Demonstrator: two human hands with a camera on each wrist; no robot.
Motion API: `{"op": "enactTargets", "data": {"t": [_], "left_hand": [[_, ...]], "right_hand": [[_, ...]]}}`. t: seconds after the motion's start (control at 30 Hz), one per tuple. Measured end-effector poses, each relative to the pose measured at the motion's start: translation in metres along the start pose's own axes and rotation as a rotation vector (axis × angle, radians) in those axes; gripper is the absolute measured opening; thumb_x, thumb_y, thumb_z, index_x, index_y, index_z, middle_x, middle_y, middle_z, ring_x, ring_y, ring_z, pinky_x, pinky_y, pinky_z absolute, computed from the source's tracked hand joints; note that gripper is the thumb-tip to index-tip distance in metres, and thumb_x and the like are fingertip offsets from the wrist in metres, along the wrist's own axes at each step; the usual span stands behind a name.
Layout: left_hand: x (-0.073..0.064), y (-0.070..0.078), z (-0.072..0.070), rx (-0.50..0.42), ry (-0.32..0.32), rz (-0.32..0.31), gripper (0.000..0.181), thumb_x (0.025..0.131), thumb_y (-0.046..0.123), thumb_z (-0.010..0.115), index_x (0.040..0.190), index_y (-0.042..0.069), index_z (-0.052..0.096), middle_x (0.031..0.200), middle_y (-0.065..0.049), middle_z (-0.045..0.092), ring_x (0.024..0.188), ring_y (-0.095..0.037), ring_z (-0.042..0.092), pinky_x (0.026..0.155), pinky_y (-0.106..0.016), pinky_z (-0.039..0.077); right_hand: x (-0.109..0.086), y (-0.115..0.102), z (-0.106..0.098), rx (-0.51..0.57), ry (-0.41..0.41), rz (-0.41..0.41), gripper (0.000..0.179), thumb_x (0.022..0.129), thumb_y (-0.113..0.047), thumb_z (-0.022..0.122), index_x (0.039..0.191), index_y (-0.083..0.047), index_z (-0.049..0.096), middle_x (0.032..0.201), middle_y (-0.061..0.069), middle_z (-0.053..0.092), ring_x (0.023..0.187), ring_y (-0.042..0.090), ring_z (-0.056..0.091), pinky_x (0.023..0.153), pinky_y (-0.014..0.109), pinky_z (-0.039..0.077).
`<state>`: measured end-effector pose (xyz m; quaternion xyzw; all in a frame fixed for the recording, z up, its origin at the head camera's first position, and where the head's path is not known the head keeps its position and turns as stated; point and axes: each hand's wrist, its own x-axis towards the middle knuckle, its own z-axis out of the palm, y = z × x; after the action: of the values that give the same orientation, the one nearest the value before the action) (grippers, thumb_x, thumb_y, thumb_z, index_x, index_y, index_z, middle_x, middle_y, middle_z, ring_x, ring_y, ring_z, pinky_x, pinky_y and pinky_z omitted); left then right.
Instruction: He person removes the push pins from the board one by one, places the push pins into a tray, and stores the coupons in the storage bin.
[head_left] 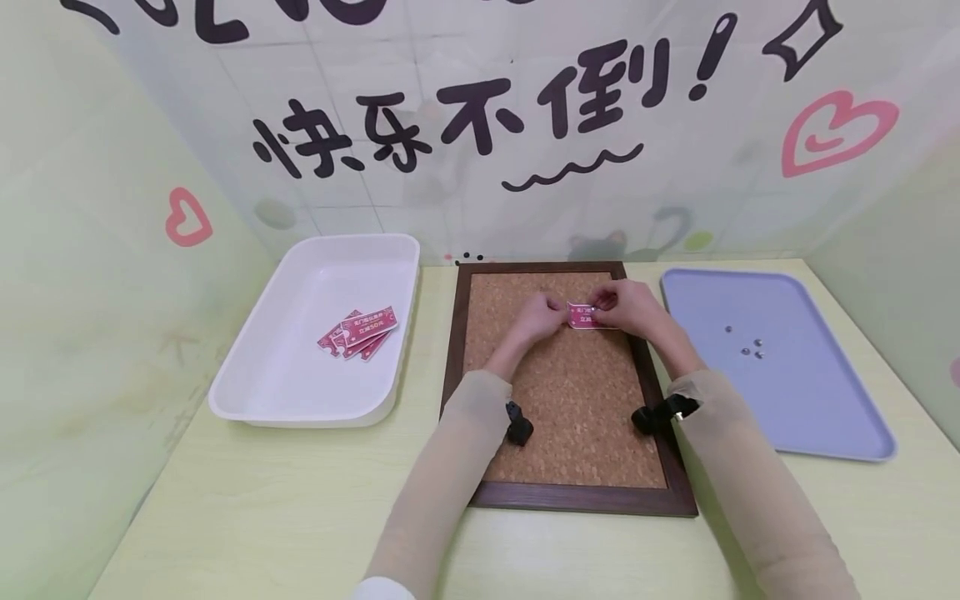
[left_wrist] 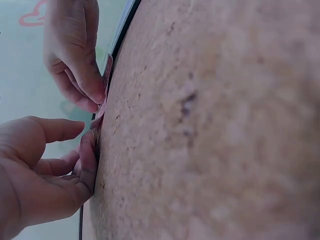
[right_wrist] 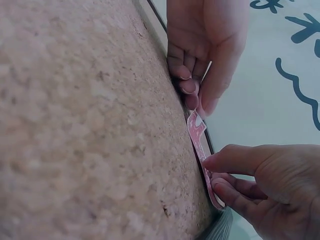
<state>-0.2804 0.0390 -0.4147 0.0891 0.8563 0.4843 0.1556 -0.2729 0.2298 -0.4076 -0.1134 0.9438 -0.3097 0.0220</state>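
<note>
Near the top right of the framed cork board (head_left: 570,417), a red-and-white printed coupon (head_left: 581,319) lies against the cork between both hands. My left hand (head_left: 542,317) pinches its left end, where a corner curls up by the thumb in the right wrist view. My right hand (head_left: 628,307) is over the coupon's right part, thumb and fingers bent together. A small silver thumbtack (head_left: 593,309) shows at its fingertips, mostly hidden by them. In the left wrist view the coupon (left_wrist: 106,82) appears edge-on along the cork.
Left of the board stands a white tub (head_left: 262,367) with several similar coupons (head_left: 367,329) in a loose pile. On the right, a lavender tray (head_left: 810,400) holds several silver thumbtacks (head_left: 759,342). A printed backdrop (head_left: 420,200) rises behind the table.
</note>
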Motion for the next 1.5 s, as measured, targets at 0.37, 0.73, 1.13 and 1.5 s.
{"op": "enactTargets", "data": {"t": [0.37,0.73,1.13,1.5], "left_hand": [[-0.002,0.001,0.000,-0.040,0.049,-0.017,0.015,0.096,0.010,0.067,0.088,-0.001,0.072,0.071,-0.001,0.058,0.061,-0.009,0.048,0.053,-0.020,0.037],[-0.006,0.002,-0.001,-0.046,0.053,-0.014,0.016,0.096,0.010,0.069,0.082,0.001,0.070,0.069,0.000,0.057,0.060,-0.010,0.048,0.053,-0.021,0.037],[-0.005,0.002,0.002,-0.031,0.044,-0.079,0.025,0.096,0.019,0.072,0.073,0.009,0.064,0.067,0.001,0.055,0.059,-0.011,0.048,0.053,-0.024,0.038],[0.000,0.002,0.003,-0.023,0.032,-0.100,0.036,0.096,0.016,0.071,0.064,0.012,0.055,0.058,0.002,0.046,0.052,-0.010,0.042,0.048,-0.024,0.033]], "right_hand": [[0.009,-0.006,-0.003,-0.060,-0.012,-0.009,0.011,0.087,-0.005,0.073,0.095,0.002,0.070,0.089,0.016,0.072,0.084,0.029,0.065,0.076,0.040,0.049],[0.015,-0.008,0.000,-0.117,-0.008,0.026,0.010,0.085,-0.004,0.072,0.093,0.001,0.070,0.089,0.015,0.071,0.084,0.030,0.062,0.078,0.043,0.047],[0.017,-0.008,0.002,-0.112,-0.018,0.063,0.011,0.084,-0.007,0.075,0.089,0.000,0.068,0.083,0.013,0.069,0.077,0.027,0.060,0.067,0.033,0.045],[0.016,-0.009,0.004,-0.125,0.002,0.050,0.015,0.083,-0.011,0.076,0.086,0.000,0.065,0.082,0.013,0.069,0.076,0.028,0.061,0.067,0.033,0.046]]}}
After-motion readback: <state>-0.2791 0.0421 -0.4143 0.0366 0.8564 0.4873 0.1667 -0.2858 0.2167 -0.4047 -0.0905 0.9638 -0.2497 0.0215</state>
